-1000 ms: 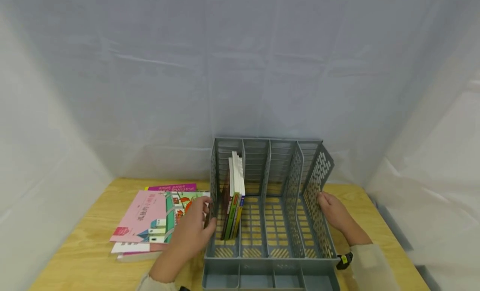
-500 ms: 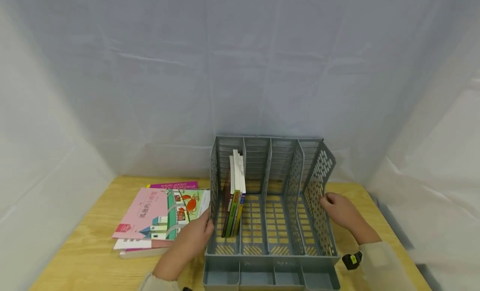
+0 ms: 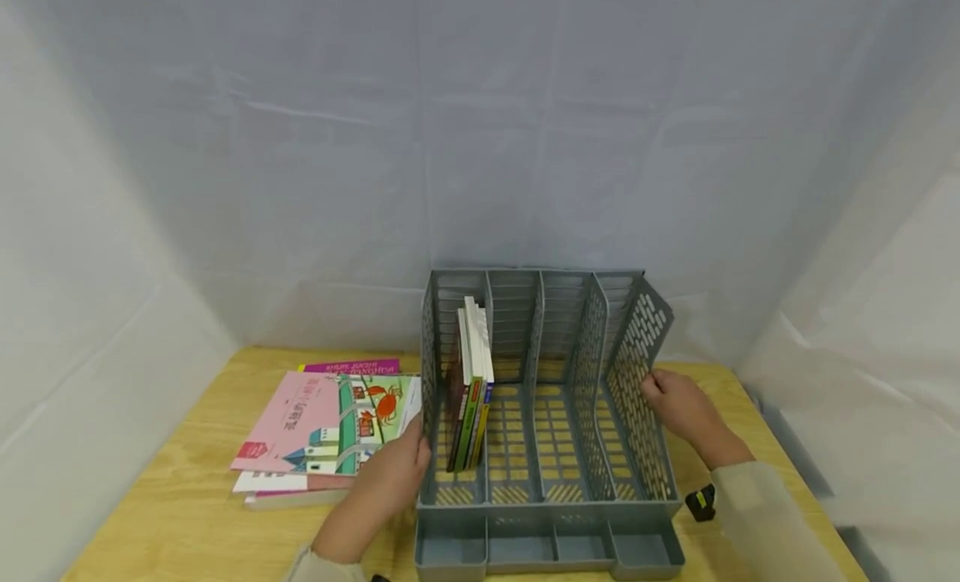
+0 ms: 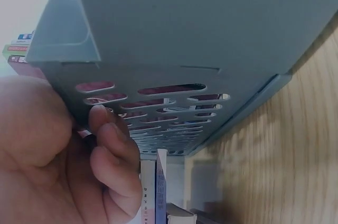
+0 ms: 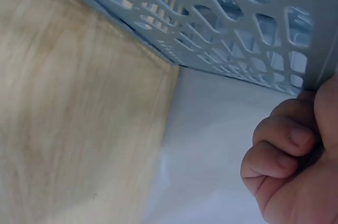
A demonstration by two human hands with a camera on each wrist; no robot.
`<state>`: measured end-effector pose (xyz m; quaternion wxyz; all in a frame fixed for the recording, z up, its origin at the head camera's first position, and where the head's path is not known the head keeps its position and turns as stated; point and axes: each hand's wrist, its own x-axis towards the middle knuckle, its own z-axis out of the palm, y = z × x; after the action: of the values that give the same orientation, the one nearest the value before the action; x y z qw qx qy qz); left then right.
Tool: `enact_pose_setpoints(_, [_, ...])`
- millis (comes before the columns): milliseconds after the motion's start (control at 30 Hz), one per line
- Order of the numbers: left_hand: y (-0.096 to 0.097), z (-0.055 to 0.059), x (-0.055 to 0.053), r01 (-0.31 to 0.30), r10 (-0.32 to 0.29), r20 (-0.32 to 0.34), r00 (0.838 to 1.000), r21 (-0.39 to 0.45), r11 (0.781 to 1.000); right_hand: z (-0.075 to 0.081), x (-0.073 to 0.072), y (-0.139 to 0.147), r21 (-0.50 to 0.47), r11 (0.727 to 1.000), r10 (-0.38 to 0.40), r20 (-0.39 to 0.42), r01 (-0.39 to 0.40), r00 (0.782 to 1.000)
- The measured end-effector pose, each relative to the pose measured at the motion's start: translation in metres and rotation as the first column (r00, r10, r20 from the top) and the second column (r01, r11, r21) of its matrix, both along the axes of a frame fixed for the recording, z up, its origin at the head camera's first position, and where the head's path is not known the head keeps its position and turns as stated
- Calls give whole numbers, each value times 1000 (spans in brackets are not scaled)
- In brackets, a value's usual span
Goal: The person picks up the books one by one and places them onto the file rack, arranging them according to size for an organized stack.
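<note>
A grey desktop file rack with several upright compartments faces me. My left hand grips the front edge of its left side panel; in the left wrist view the thumb lies on one side of the edge and the curled fingers on the slotted outer face. On the opposite side, my right hand holds the edge of the right perforated panel, fingers curled outside it. Several thin books stand upright in the leftmost compartment.
Left of the rack lies a stack of books, a pink picture book and a crab-covered one on top. Small tray compartments run along the rack's front. White sheeting encloses the wooden table.
My left hand has come down from beside the stacked books and closed on the rack's left panel. The right hand keeps its hold. The view has shifted slightly.
</note>
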<state>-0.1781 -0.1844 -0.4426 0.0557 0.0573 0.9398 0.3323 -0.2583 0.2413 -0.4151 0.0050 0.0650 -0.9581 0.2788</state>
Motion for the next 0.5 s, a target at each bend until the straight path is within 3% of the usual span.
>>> enact_pose_setpoints(100, [0, 0, 0, -3, 3, -3, 1000, 9, 1000, -3, -1, -1, 14, 1000, -15, 3, 15, 1000])
enact_pose_setpoints(300, [0, 0, -3, 4, -5, 3, 1000, 33, 999, -1, -1, -8, 140, 990, 32, -10, -30, 999])
enact_pose_setpoints(500, [-4, 0, -6, 1, -1, 8, 1000, 37, 999, 7, 4, -6, 147, 989, 12, 38, -18, 999])
